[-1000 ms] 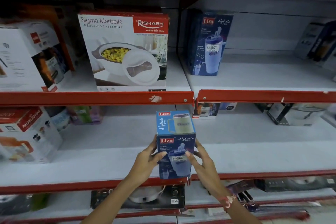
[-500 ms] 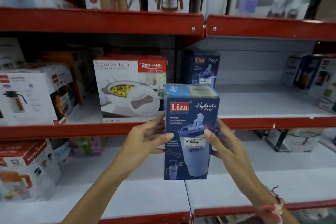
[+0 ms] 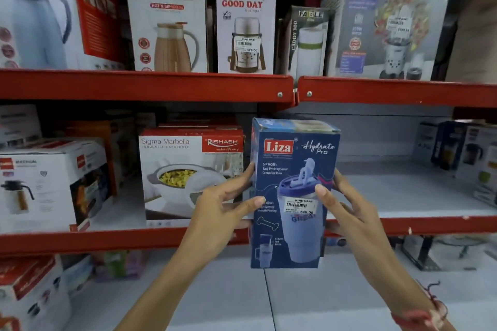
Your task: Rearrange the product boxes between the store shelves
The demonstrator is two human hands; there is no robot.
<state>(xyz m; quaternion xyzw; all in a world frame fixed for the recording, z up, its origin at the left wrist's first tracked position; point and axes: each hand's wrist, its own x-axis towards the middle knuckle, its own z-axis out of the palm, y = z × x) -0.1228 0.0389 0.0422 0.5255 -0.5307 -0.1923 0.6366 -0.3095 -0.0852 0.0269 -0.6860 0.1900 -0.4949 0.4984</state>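
A tall blue Liza Hydrate Pro box (image 3: 291,169) is held upright in the air in front of the middle shelf (image 3: 403,224). My left hand (image 3: 223,209) grips its left side, thumb on the front face. My right hand (image 3: 347,209) grips its right side, thumb on the printed tumbler. The box's lower part overlaps the middle shelf's red edge. The second blue Liza box seen earlier on that shelf is hidden behind the held one.
A white Sigma Marbella casserole box (image 3: 192,174) stands just left of the held box. Jug and kettle boxes (image 3: 48,183) fill the left. The top shelf (image 3: 150,86) carries Good Day flask boxes (image 3: 166,24) and a blender box (image 3: 387,16). More boxes (image 3: 462,150) sit at far right.
Both hands have lifted the blue box from the lower shelf up to the middle shelf level. The view has tilted upward, bringing the top shelf's boxes into sight.
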